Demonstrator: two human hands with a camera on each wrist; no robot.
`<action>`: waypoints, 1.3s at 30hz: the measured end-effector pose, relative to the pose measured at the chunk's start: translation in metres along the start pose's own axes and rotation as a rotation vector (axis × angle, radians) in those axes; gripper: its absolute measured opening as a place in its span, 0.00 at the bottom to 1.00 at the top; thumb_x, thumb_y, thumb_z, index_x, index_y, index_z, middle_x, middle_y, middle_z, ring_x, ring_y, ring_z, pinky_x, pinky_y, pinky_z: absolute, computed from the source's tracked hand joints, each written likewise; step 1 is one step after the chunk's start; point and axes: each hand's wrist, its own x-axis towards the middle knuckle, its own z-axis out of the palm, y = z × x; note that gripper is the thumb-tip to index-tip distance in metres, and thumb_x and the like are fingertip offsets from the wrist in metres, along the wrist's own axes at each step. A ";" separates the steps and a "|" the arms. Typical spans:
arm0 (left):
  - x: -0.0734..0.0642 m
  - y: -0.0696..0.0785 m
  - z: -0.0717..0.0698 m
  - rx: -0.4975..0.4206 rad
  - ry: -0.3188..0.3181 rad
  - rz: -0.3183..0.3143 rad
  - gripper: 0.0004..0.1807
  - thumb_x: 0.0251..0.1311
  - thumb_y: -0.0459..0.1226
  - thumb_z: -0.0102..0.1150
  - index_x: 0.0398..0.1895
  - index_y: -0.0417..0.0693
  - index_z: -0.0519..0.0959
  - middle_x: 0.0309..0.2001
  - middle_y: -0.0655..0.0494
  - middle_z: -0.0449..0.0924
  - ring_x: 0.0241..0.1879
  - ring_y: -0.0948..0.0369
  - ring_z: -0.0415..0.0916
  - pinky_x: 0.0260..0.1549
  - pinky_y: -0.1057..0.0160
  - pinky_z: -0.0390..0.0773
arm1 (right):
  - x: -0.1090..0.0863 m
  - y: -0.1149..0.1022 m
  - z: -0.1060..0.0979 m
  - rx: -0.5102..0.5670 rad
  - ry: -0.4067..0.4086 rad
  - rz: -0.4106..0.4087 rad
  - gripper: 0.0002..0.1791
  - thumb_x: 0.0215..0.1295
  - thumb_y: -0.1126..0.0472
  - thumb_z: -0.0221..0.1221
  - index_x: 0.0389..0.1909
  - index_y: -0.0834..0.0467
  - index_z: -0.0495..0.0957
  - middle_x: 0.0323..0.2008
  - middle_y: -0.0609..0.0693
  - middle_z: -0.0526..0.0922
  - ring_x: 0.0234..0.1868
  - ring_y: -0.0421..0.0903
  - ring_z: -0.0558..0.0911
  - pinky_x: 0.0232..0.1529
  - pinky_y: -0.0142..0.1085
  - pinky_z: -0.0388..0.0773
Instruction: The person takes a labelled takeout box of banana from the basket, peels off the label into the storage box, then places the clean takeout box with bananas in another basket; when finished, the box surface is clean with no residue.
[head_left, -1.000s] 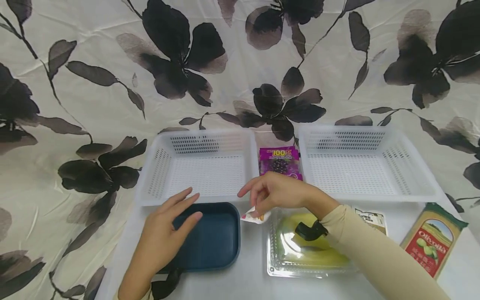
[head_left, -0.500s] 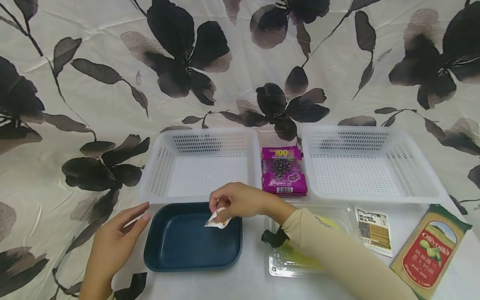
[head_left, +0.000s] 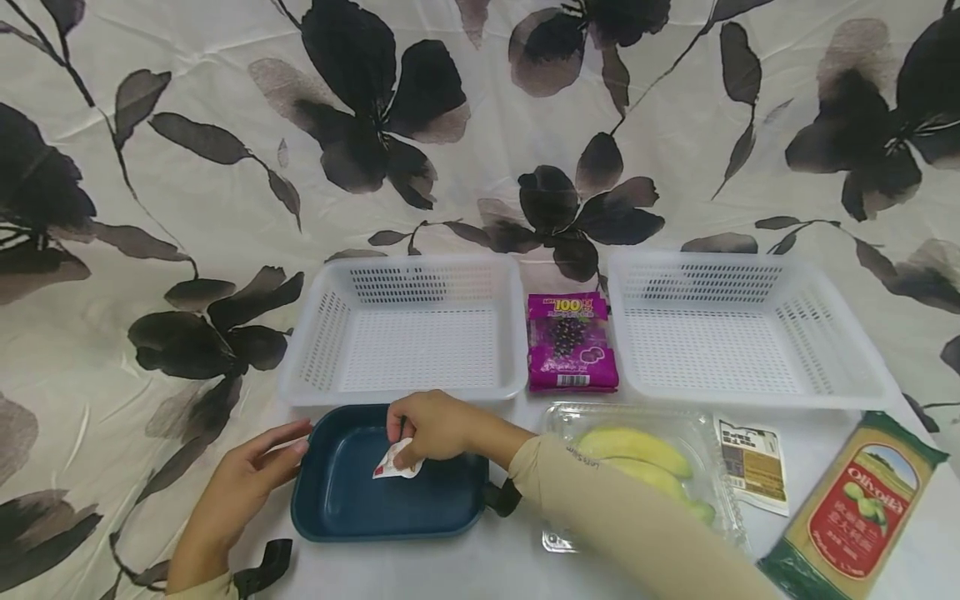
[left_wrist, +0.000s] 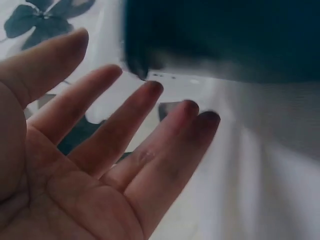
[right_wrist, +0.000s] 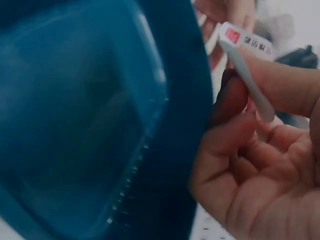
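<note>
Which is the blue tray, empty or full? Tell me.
Empty where visible: the head and right wrist views show the blue tray bare inside. The right hand pinches the white packet over it, hiding part.

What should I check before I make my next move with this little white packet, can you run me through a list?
1. Right hand holding the white packet: ok, pinched.
2. Packet inside the outline of the blue dish in the head view: ok.
3. Packet touching the dish: cannot tell.
4. Dish upright on the white table: ok.
5. Left hand steadying the dish: cannot tell; it's beside the rim, contact unclear.
6. Packet's print fully readable: not ok, too small and blurred.
</note>
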 end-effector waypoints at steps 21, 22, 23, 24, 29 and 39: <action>0.024 -0.036 0.003 -0.292 -0.201 0.079 0.32 0.71 0.31 0.58 0.75 0.33 0.62 0.61 0.75 0.73 0.56 0.71 0.81 0.49 0.70 0.84 | 0.043 0.015 0.044 -0.203 0.009 0.211 0.17 0.65 0.52 0.69 0.19 0.50 0.76 0.18 0.39 0.74 0.22 0.36 0.71 0.24 0.28 0.67; 0.024 -0.037 0.003 -0.301 -0.203 0.074 0.32 0.71 0.31 0.58 0.75 0.33 0.62 0.61 0.74 0.73 0.56 0.71 0.81 0.49 0.70 0.84 | 0.044 0.015 0.044 -0.203 0.002 0.218 0.17 0.65 0.52 0.69 0.19 0.50 0.77 0.17 0.39 0.74 0.22 0.36 0.71 0.23 0.28 0.67; 0.025 -0.037 0.003 -0.304 -0.205 0.069 0.32 0.71 0.31 0.58 0.75 0.33 0.62 0.61 0.74 0.73 0.56 0.71 0.81 0.49 0.71 0.84 | 0.045 0.015 0.045 -0.210 -0.004 0.225 0.17 0.65 0.52 0.69 0.19 0.50 0.77 0.17 0.39 0.74 0.22 0.36 0.71 0.23 0.28 0.67; 0.025 -0.037 0.004 -0.303 -0.204 0.063 0.32 0.71 0.31 0.59 0.75 0.33 0.62 0.61 0.74 0.72 0.56 0.72 0.81 0.49 0.71 0.83 | 0.046 0.016 0.046 -0.224 -0.009 0.228 0.18 0.65 0.51 0.69 0.19 0.50 0.76 0.17 0.39 0.74 0.21 0.36 0.71 0.23 0.28 0.67; 0.024 -0.035 0.003 -0.277 -0.204 0.040 0.33 0.71 0.33 0.60 0.76 0.36 0.62 0.60 0.77 0.72 0.56 0.73 0.80 0.49 0.71 0.83 | 0.049 0.013 0.050 -0.281 -0.019 0.281 0.19 0.63 0.50 0.71 0.17 0.49 0.75 0.17 0.39 0.74 0.21 0.37 0.71 0.22 0.29 0.67; 0.023 -0.034 0.003 -0.249 -0.202 0.007 0.34 0.71 0.36 0.61 0.77 0.38 0.62 0.60 0.80 0.71 0.55 0.78 0.77 0.50 0.73 0.82 | 0.051 0.004 0.056 -0.329 -0.003 0.421 0.20 0.60 0.50 0.73 0.15 0.50 0.76 0.18 0.42 0.76 0.20 0.39 0.72 0.21 0.33 0.70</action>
